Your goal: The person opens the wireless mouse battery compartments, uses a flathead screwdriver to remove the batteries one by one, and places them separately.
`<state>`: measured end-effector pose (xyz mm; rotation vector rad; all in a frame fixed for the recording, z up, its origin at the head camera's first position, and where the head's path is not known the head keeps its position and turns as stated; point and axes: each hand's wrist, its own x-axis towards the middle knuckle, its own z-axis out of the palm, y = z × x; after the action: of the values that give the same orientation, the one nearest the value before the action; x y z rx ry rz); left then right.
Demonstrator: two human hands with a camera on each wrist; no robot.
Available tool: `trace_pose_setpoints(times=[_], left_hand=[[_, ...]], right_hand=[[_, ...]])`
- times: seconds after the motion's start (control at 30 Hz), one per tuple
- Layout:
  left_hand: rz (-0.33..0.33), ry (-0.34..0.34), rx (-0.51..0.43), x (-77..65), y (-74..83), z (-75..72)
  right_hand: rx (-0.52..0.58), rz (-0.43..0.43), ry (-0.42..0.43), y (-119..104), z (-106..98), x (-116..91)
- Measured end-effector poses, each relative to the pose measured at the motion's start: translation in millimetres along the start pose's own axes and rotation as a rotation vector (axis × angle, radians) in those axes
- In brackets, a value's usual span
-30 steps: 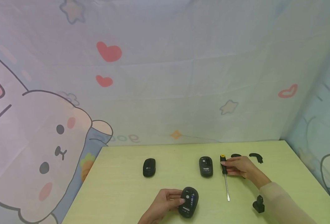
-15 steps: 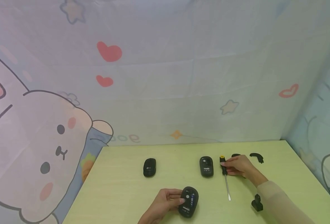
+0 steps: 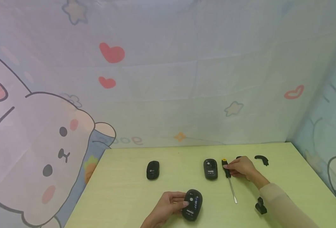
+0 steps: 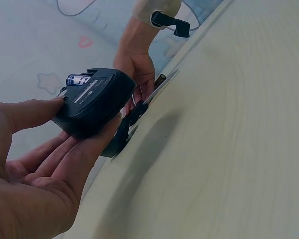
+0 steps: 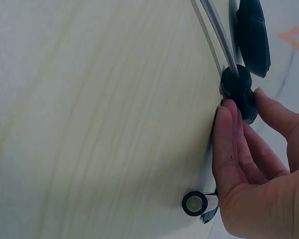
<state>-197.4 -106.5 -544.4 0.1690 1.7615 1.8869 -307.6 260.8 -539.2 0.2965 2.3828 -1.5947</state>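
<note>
I have the left hand (image 3: 168,205) gripping a black mouse (image 3: 192,205) above the pale table (image 3: 122,196), underside up, a battery (image 4: 78,79) showing in it. The right hand (image 3: 242,167) pinches a screwdriver (image 3: 227,173) by its handle; whether that touches the tabletop I can't tell. A second mouse (image 3: 210,169) lies near the handle, a third mouse (image 3: 153,170) farther left, a curved black piece (image 3: 262,159) toward the far right.

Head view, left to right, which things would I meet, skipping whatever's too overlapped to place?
Right-side-up black mouse, upturned black mouse held in the left hand, second upturned black mouse, flat-head screwdriver, curved black plastic piece.
</note>
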Motion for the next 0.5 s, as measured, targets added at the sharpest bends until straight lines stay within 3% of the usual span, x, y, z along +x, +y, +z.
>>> trace_pose_setpoints(times=[0.5], left_hand=[[0.01, 0.015, -0.002, 1.2, 0.4, 1.9]], right_hand=[[-0.115, -0.034, 0.043, -1.6, 1.7, -0.3]])
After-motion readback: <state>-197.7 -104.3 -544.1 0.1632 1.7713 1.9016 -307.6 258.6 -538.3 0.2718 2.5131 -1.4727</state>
